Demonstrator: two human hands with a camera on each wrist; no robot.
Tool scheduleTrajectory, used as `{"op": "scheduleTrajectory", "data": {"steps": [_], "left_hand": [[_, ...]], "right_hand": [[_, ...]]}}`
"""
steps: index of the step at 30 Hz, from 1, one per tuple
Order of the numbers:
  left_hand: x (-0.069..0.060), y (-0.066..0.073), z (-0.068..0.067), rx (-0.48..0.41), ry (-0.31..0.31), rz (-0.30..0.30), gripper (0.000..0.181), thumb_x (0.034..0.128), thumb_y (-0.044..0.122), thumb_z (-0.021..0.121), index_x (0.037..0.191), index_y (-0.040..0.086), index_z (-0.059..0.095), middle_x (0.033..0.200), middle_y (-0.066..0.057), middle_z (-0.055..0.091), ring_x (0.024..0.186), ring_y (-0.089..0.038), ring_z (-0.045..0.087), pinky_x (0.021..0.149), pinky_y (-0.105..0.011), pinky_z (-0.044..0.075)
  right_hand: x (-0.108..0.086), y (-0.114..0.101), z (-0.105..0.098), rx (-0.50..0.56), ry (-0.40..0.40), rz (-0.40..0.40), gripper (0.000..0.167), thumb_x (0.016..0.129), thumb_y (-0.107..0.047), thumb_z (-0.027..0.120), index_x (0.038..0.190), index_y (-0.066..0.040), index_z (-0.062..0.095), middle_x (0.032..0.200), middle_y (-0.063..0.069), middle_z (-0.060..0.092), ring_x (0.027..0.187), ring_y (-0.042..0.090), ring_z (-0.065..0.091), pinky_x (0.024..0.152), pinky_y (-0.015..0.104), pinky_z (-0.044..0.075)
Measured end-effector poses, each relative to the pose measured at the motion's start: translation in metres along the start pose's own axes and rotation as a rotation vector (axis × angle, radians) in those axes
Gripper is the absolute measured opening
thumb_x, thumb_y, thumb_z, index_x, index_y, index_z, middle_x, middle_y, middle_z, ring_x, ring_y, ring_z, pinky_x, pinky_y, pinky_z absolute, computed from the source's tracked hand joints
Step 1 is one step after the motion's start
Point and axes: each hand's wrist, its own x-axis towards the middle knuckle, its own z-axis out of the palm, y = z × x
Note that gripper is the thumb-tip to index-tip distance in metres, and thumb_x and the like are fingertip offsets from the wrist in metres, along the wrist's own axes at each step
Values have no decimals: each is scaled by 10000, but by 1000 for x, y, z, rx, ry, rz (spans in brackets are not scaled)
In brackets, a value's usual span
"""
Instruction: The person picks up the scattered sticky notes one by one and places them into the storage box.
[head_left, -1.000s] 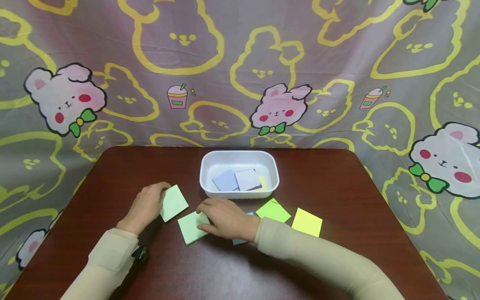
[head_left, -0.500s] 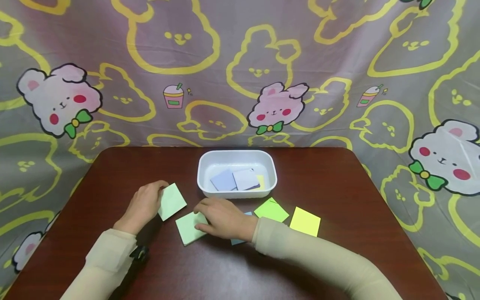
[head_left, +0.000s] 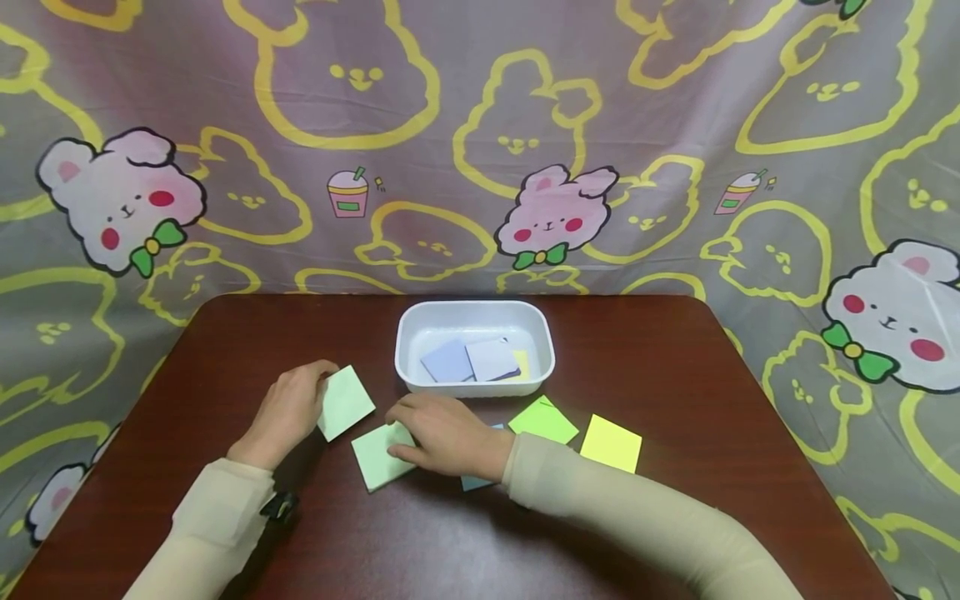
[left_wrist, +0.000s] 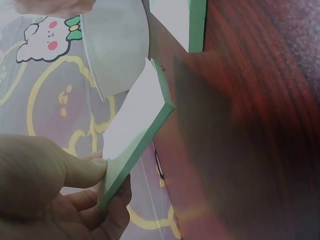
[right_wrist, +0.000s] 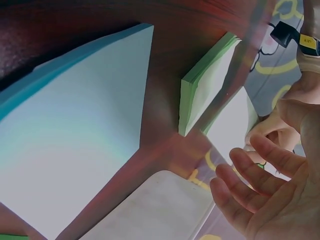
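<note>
My left hand (head_left: 281, 417) pinches a pale green sticky note pad (head_left: 347, 404) by its edge, left of the white tray. In the left wrist view the thumb lies on top of that pad (left_wrist: 135, 117) and the fingers are beneath it, with the pad lifted off the table. A second pale green pad (head_left: 375, 458) lies on the table. Over its right side hovers my right hand (head_left: 450, 437), fingers loosely bent. In the right wrist view, nothing sits between those fingers (right_wrist: 260, 175). A blue pad (head_left: 480, 482) is partly hidden beneath the right hand.
Behind the hands stands the white tray (head_left: 474, 389), holding a lilac pad (head_left: 447, 362), a whitish pad (head_left: 491, 360) and something yellow. Bright green (head_left: 543, 421) and yellow (head_left: 612, 444) pads lie near the right forearm. A patterned cloth (head_left: 435, 242) hangs behind the table (head_left: 637, 350).
The head view has shifted slightly. Both hands and the pads keep their places.
</note>
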Motion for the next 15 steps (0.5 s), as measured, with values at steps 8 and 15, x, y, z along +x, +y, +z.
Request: {"op": "scheduleTrajectory", "data": {"steps": [8,15], "left_hand": [[1,2,-1,5,14,11,247,975,-45,518,1164,-13,674,1080,-250,712,864,-381,665,694,-530,509],[3,2,-2,7,28,32,241,978,-43,515,1159,-18,672,1073,-256,711,861,-387,664,690,-539,507]], "right_hand": [[3,1,0,6,12,-16,367,955,-410,676,1221,-157,672,1155,-42,677,1043,92,638,908,269,524],[5,2,-1,13,15,-20,351,956,-403,676,1205,-156,678,1143,-42,678,1041,95,643,918,265,518]]}}
